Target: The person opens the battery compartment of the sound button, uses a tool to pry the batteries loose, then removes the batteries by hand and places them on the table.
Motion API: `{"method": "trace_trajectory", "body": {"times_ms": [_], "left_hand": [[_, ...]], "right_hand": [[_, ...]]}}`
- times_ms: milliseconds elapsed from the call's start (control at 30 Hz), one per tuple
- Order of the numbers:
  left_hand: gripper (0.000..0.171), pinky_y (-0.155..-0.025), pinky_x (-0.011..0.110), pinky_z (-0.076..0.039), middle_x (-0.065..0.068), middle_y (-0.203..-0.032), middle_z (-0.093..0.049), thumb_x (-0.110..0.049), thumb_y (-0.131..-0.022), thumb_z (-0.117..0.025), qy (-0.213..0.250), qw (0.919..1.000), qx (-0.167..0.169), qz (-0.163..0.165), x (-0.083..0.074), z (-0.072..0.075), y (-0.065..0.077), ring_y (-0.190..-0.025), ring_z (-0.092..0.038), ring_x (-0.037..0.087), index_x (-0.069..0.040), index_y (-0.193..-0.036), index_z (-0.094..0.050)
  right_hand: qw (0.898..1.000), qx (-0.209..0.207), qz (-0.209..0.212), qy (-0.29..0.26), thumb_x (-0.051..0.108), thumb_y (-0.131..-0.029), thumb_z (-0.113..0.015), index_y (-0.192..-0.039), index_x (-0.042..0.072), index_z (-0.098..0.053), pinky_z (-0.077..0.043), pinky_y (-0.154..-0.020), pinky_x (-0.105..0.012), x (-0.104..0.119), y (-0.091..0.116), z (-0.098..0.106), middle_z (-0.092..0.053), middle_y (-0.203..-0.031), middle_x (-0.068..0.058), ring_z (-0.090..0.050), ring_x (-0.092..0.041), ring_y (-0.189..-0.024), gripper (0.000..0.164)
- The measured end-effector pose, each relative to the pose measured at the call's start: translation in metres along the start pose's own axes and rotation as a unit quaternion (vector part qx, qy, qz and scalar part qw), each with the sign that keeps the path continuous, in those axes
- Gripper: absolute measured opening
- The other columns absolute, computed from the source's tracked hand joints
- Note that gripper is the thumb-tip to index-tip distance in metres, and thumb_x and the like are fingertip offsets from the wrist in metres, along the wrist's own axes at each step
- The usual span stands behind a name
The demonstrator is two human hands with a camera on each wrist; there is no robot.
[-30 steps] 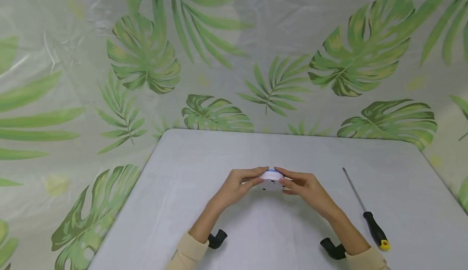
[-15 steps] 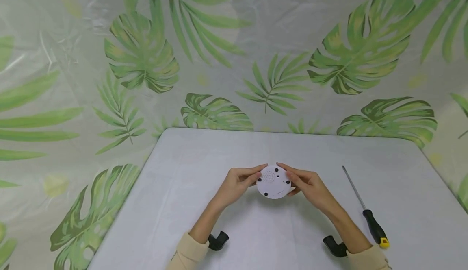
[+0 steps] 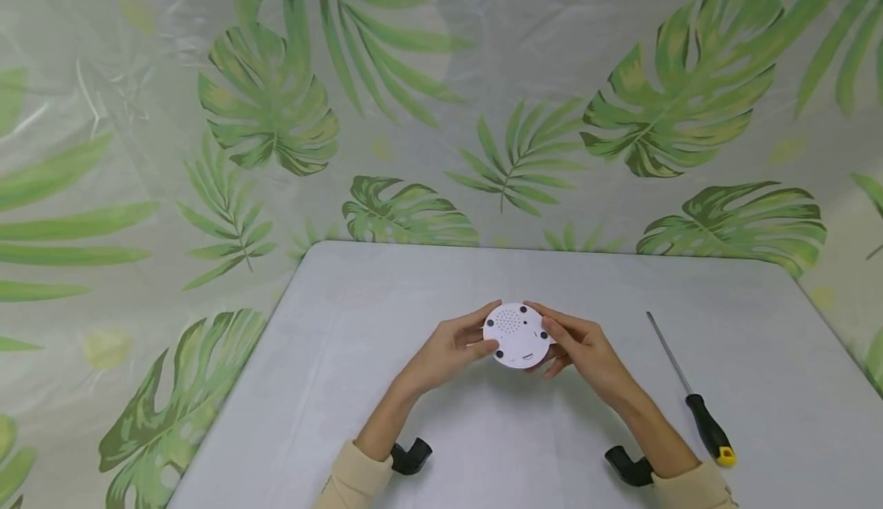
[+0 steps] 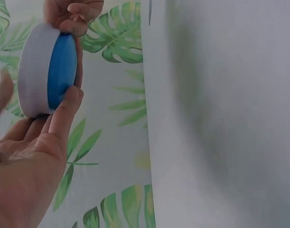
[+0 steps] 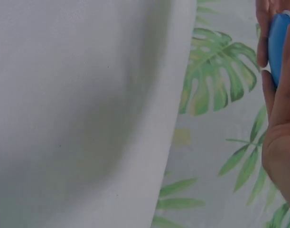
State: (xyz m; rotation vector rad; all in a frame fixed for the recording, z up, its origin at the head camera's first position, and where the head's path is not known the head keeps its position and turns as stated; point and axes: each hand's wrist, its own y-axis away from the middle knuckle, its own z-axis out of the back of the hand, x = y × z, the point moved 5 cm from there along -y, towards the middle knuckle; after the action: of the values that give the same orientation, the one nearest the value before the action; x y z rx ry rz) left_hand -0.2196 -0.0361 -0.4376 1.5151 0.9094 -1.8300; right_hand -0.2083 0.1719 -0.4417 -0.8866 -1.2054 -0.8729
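Above the white table, both hands hold a round white device (image 3: 516, 337) by its sides. Its flat face with a patch of small holes, several black feet and a thin slot is turned toward the head camera. From the left, the left hand (image 3: 447, 354) grips the rim, thumb on the holed face. The right hand (image 3: 588, 352) grips the opposite side, its thumb near the upper right foot. Seen from the left wrist, the device's other side is a blue cap (image 4: 62, 71) on a thick white body. Only part of the blue cap (image 5: 277, 45) shows in the right wrist view.
A screwdriver (image 3: 707, 426) with a black and yellow handle lies on the white table (image 3: 386, 287), right of the right hand. Black curved pieces (image 3: 412, 457) show beside both wrists. Behind the table hangs a leaf-patterned sheet (image 3: 517, 57).
The device has tipped from nearly edge-on to show its holed face, then turned slightly and risen a little. The left thumb has moved lower on that face. The screwdriver stays put.
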Motion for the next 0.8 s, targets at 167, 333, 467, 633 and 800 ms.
{"method": "trace_trajectory", "body": {"times_ms": [167, 333, 467, 633, 800], "left_hand": [[0.09, -0.095, 0.036, -0.055, 0.004, -0.151, -0.043, -0.008, -0.075, -0.081, 0.002, 0.9999, 0.009, -0.008, -0.002, -0.001, 0.0, -0.125, -0.057, 0.023, -0.021, -0.151, -0.033], [0.09, -0.091, 0.03, -0.056, 0.004, -0.151, -0.042, -0.008, -0.076, -0.08, 0.001, 1.0, 0.002, 0.006, 0.002, -0.002, 0.0, -0.123, -0.058, 0.022, -0.027, -0.15, -0.033], [0.088, -0.093, 0.028, -0.055, 0.005, -0.152, -0.04, -0.007, -0.078, -0.078, 0.02, 0.9997, -0.006, 0.011, 0.004, -0.002, -0.001, -0.13, -0.052, 0.024, -0.026, -0.151, -0.032], [0.084, -0.102, 0.03, -0.049, 0.007, -0.154, -0.038, -0.009, -0.079, -0.077, 0.028, 0.9988, -0.04, -0.009, 0.004, -0.002, -0.003, -0.139, -0.042, 0.024, -0.017, -0.151, -0.033], [0.089, -0.104, 0.028, -0.047, 0.003, -0.155, -0.037, -0.014, -0.077, -0.08, 0.005, 0.9985, -0.055, 0.004, 0.005, -0.002, -0.004, -0.14, -0.042, 0.021, -0.017, -0.152, -0.031]], "right_hand": [[0.998, 0.065, 0.01, -0.022, 0.011, -0.096, -0.058, -0.151, 0.017, -0.032, -0.059, -0.062, -0.047, 0.003, 0.002, -0.005, -0.054, -0.137, -0.013, -0.071, -0.035, -0.088, 0.061], [0.997, 0.077, 0.024, -0.009, 0.003, -0.082, -0.074, -0.152, 0.018, -0.031, -0.06, -0.064, -0.046, 0.001, 0.001, -0.006, -0.044, -0.141, -0.024, -0.072, -0.03, -0.084, 0.084], [0.999, 0.032, 0.027, -0.002, 0.005, -0.08, -0.076, -0.15, 0.017, -0.036, -0.061, -0.065, -0.042, -0.002, 0.002, -0.008, -0.049, -0.133, -0.023, -0.072, -0.025, -0.081, 0.082], [0.997, -0.057, 0.037, 0.042, 0.012, -0.077, -0.08, -0.146, 0.017, -0.041, -0.061, -0.064, -0.03, -0.002, 0.005, -0.013, -0.058, -0.117, -0.02, -0.071, -0.015, -0.079, 0.079], [0.985, -0.093, 0.048, 0.139, 0.024, -0.075, -0.083, -0.143, 0.019, -0.043, -0.059, -0.061, -0.025, 0.005, 0.005, -0.016, -0.064, -0.112, -0.012, -0.068, -0.01, -0.078, 0.078]]}}
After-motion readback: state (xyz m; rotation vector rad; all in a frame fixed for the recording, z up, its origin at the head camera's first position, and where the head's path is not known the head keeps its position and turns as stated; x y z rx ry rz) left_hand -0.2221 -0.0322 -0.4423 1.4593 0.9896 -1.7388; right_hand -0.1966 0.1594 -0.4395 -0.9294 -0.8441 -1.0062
